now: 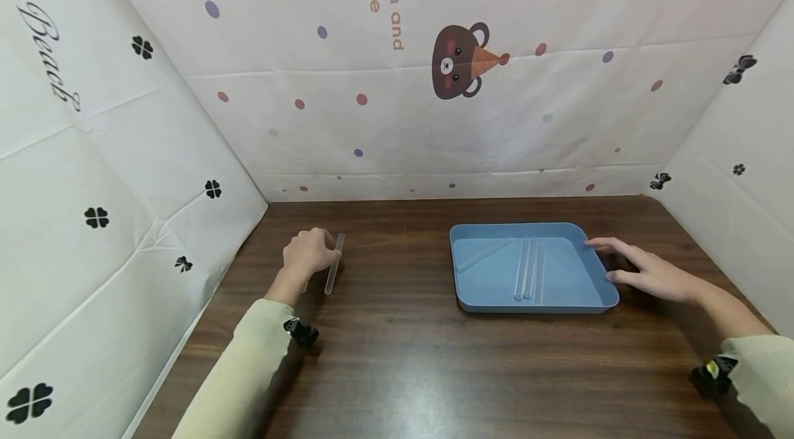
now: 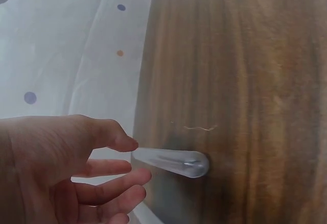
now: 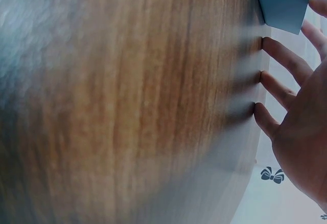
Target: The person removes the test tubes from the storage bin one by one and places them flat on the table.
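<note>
Clear test tube [image 1: 331,280] on wood-grain table [image 1: 397,356], left hand [image 1: 308,251] at its far part; whether thumb and fingers pinch it, cannot tell. Right hand [image 1: 651,275], fingers spread apart, touches right rim of blue tray [image 1: 573,284]. Inside tray: one slanted tube [image 1: 484,255], more tubes [image 1: 528,269] side by side.

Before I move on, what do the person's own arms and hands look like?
The left hand and right hand are bare, with no gloves visible. The left sleeve and right sleeve are long, plain and pale yellow-green. At each cuff sits a small black wrist camera; the right one shows a yellowish patch. I can't make out any cables.
</note>
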`<state>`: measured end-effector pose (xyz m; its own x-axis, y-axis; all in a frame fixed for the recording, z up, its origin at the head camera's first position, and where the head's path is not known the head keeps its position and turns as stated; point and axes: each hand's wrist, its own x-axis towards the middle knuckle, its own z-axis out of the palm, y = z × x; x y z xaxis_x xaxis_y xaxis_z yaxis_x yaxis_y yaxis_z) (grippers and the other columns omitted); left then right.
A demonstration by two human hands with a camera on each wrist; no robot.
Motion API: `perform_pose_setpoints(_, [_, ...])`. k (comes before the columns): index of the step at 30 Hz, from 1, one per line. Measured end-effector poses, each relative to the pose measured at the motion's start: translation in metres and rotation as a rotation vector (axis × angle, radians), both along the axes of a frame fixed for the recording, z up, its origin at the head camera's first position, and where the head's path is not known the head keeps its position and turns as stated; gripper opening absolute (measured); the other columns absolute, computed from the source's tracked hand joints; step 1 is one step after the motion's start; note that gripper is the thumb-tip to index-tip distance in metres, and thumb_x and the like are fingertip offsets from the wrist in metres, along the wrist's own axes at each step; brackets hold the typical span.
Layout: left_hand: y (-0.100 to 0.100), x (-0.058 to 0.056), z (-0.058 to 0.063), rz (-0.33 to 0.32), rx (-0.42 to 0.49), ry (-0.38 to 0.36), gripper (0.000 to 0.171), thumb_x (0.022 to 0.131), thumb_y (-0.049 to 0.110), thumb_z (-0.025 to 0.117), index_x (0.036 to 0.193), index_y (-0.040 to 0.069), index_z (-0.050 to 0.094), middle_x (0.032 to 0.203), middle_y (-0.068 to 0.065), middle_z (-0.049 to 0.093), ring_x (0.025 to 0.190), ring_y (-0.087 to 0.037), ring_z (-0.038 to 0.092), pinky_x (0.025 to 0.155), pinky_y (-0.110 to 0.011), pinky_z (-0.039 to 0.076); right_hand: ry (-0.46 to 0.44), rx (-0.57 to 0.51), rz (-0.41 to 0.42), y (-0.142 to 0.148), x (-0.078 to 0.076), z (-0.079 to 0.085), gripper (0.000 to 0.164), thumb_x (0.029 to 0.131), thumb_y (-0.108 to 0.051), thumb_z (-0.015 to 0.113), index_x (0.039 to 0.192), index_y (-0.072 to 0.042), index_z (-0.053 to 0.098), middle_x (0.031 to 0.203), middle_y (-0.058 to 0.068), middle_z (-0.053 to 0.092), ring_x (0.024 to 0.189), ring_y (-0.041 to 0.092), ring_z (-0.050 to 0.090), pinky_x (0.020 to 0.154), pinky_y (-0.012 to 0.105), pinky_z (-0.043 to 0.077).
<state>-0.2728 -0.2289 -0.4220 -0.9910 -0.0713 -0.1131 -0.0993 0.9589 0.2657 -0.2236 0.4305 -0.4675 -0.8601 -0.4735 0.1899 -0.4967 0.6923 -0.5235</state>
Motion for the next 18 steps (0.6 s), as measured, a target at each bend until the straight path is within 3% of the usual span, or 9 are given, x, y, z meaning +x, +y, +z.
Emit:
perform_pose_setpoints(10, [0.002, 0.0, 0.015, -0.016, -0.008, 0.061, 0.042, 0.106, 0.04, 0.075, 0.136, 0.012, 0.078, 0.138, -0.019, 0.08, 0.119, -0.044, 0.077, 0.091, -0.059, 0.063, 0.002, -0.003, 0.001, 0.0, 0.0, -0.001, 0.062, 0.103, -0.003, 0.074, 0.161, -0.01, 0.054, 0.148, -0.042, 0.048, 0.127, -0.024, 0.049, 0.092, 0.016, 0.051])
perform_pose_setpoints(18, [0.018, -0.001, 0.012, -0.065, 0.012, 0.109, 0.041, 0.105, 0.036, 0.075, 0.138, 0.011, 0.078, 0.124, -0.015, 0.083, 0.093, -0.033, 0.076, 0.073, -0.047, 0.06, -0.002, 0.001, -0.009, 0.0, 0.0, -0.002, 0.062, 0.103, -0.004, 0.074, 0.161, -0.01, 0.053, 0.147, -0.042, 0.048, 0.127, -0.023, 0.05, 0.092, 0.017, 0.051])
